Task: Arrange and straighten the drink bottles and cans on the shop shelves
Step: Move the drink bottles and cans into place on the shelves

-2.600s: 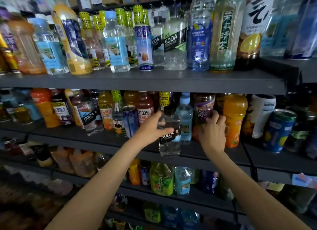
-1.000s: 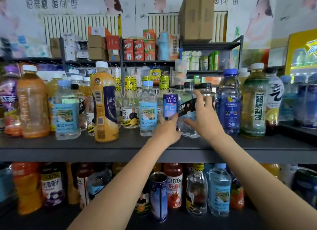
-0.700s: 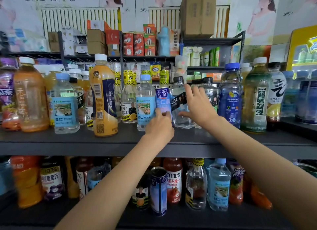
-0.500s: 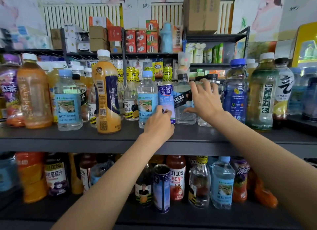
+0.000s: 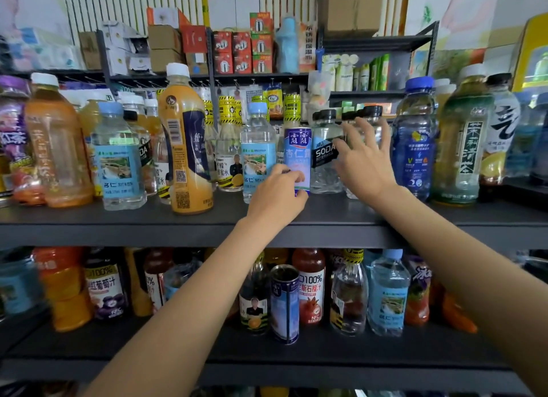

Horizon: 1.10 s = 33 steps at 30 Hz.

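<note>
The upper shelf (image 5: pixel 118 221) runs across mid-frame, crowded with upright bottles. At frame centre stands a clear soda bottle (image 5: pixel 324 156), just right of a slim blue can (image 5: pixel 297 156). The right hand (image 5: pixel 363 162), its grip spread with fingers straight, touches the soda bottle's label. The left hand (image 5: pixel 277 195) curls its grip round the blue can's lower part, pinching it near the base.
</note>
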Tool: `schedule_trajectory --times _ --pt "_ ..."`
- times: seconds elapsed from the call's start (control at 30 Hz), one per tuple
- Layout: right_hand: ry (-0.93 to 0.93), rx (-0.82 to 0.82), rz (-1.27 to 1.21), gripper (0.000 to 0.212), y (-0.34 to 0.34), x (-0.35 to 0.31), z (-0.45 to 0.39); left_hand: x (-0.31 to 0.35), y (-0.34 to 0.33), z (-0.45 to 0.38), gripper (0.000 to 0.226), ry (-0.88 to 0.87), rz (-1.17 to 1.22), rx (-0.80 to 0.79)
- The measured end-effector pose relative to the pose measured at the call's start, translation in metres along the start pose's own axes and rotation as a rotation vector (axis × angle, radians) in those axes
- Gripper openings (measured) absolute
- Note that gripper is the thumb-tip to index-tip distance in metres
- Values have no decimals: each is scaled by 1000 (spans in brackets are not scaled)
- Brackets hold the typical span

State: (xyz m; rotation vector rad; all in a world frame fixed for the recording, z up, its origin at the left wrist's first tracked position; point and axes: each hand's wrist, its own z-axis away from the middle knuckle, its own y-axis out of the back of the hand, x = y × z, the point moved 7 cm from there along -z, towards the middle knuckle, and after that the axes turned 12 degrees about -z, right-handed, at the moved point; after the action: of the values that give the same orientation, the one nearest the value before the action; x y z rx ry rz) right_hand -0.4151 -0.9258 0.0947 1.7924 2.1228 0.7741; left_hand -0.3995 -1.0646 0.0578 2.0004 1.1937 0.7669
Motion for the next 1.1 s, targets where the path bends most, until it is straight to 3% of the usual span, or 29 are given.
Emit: schedule_trajectory --times 0.17,0.23,0.33,0.43,0.5,0.6,0.63,0.83,1.0,1.1 --pt "-29 420 -352 25 71 1 77 6 35 76 21 -133 295 558" --pt "-68 484 -485 21 90 3 124 8 20 116 21 -206 260 637" --pt "-41 469 -564 18 86 -6 181 -3 -30 150 23 -216 143 511" --pt "-70 306 -566 21 43 -7 215 -23 -79 158 34 -159 21 284" --pt "-300 189 -583 34 2 14 237 -28 -95 157 39 -139 -24 186" --pt "-790 -46 -694 69 -56 50 269 -25 -102 157 41 -120 -53 116" --pt "-859 -105 -691 77 -68 55 275 -23 -103 158 38 -118 -64 111" --pt "-968 -74 -528 85 -78 51 272 -17 -111 161 40 -118 -144 95" --pt "-1034 -132 -540 69 -89 44 261 -20 -106 160 37 -119 -190 76" --pt "-984 -150 -622 65 -86 46 259 -21 -105 163 38 -124 -191 66"
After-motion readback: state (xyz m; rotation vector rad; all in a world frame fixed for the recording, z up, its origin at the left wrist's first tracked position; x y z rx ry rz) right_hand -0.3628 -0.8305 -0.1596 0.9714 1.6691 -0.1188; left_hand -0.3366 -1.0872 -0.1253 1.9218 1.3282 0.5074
